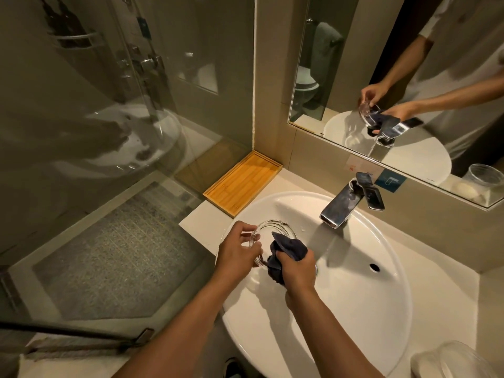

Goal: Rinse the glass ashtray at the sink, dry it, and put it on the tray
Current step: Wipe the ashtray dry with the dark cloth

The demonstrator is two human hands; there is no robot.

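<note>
The round clear glass ashtray (pixel 275 230) is held tilted above the left side of the white sink (pixel 381 282). My left hand (pixel 238 249) grips its left rim. My right hand (pixel 297 268) clutches a dark blue cloth (pixel 286 248) pressed into the ashtray's bowl. The wooden tray (pixel 242 184) lies on the counter in the corner, behind and to the left of the sink, with nothing on it.
A chrome faucet (pixel 346 203) stands at the back of the sink; no water runs from it. A mirror (pixel 409 77) hangs above. A glass jar (pixel 461 361) sits at the lower right. Shower glass (pixel 122 105) walls the left.
</note>
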